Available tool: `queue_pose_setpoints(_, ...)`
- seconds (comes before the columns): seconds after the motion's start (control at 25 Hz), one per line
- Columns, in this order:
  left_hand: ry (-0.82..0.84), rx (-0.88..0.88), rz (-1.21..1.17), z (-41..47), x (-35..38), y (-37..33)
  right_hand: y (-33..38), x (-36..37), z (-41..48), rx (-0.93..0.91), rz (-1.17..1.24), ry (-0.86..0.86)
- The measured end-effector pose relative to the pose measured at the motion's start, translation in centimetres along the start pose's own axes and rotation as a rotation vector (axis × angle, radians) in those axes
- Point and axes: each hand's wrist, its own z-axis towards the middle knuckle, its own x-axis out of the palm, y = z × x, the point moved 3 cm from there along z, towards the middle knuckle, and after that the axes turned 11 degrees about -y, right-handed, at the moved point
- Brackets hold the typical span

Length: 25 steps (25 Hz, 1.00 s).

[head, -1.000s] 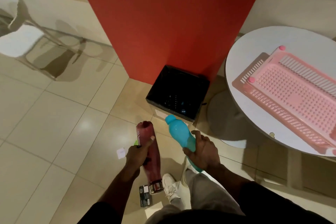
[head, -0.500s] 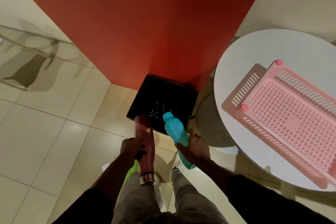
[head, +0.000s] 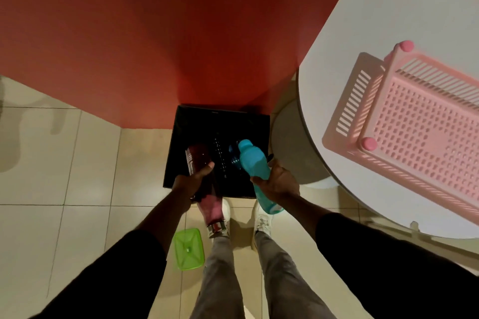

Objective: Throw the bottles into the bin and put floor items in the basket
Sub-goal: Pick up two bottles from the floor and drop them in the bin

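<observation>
My left hand (head: 190,182) grips a dark red bottle (head: 199,160) around its middle, its upper end over the open black bin (head: 181,122). My right hand (head: 278,184) grips a turquoise bottle (head: 252,162), tilted with its cap end over the bin's right half. The bin stands on the tiled floor against the red wall, with something glinting inside. A green lidded box (head: 188,248) lies on the floor by my left foot. The pink basket (head: 420,134) lies on the round white table at the right.
The round white table (head: 383,23) stands close to the bin's right side, its base (head: 290,147) beside the bin. A red wall (head: 168,33) rises directly behind the bin. Pale floor tiles (head: 64,158) stretch to the left.
I have stepped up to the bin. Both hands moved forward, bringing the two bottles from short of the bin to above its opening. The green box came into full view.
</observation>
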Motion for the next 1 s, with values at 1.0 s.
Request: queue_pose_setpoints(1.0,0.088,1.112,1.312,-5.7,-1.6,1.5,1.0,-1.6,-10.1,-0.294,-0.208,0.027)
